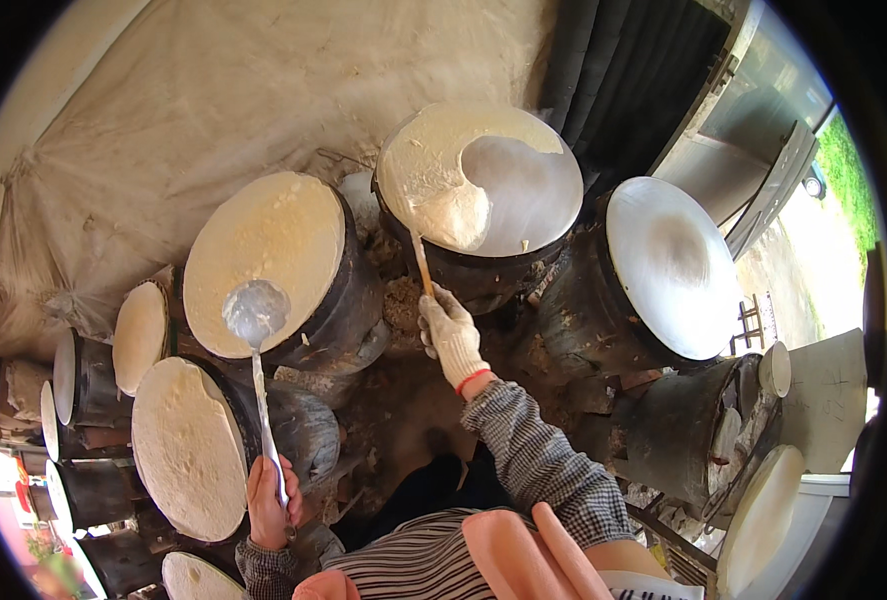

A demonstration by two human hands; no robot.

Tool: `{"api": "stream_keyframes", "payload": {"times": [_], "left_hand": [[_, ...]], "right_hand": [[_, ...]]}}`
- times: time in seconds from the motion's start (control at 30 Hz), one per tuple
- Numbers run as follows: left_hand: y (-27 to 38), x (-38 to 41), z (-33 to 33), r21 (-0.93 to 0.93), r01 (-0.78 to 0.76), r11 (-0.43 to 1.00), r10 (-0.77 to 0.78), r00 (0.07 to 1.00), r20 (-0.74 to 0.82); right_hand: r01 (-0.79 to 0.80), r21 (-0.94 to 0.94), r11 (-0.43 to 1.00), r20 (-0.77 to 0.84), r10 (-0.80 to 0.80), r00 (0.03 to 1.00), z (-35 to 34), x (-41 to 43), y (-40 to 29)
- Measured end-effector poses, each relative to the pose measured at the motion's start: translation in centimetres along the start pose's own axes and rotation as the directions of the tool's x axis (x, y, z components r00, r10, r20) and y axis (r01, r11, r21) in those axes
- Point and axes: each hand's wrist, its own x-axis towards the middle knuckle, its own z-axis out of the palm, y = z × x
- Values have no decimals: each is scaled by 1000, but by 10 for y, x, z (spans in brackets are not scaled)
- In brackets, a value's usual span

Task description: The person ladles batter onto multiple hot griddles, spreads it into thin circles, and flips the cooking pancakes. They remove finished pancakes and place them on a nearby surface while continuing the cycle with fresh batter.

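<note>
My right hand (449,334), in a soiled knit glove with a red cuff, grips a batter-coated spreader (421,262) by its wooden handle. The spreader's far end meets thick pale batter (451,214) on the round centre griddle (522,180), where part of the grey metal shows bare. My bare left hand (272,499) is closed around the handle of a metal ladle (256,311). The ladle's bowl is over the near edge of the left griddle (271,247), which a yellowish batter layer covers; whether they touch I cannot tell.
A bare metal griddle (672,262) sits on a dark drum at the right. More batter-covered griddles (188,450) stand at the left. A drum (676,435) and a round pale disc (762,517) are at the lower right. Stained sheeting (263,90) hangs behind.
</note>
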Motion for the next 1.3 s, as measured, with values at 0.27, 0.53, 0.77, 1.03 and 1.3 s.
{"api": "stream_keyframes", "payload": {"times": [0.27, 0.53, 0.77, 1.03, 1.3], "left_hand": [[11, 9, 24, -74, -1, 997, 5, 998, 66], [18, 32, 54, -60, -43, 997, 54, 981, 186], [24, 45, 75, -65, -38, 997, 52, 972, 228], [34, 58, 87, -48, -20, 999, 30, 974, 223], [41, 70, 108, -51, 3, 999, 12, 962, 273]], "right_hand": [[-17, 165, 986, -94, 33, 995, -101, -43, -39], [-9, -251, 968, -109, -19, 994, -111, -43, -45], [129, -502, 855, -191, -256, 948, -93, -29, -30], [-18, -479, 877, -207, -93, 974, -156, -47, -100], [-37, -605, 795, -192, -101, 976, -186, -48, -87]]}}
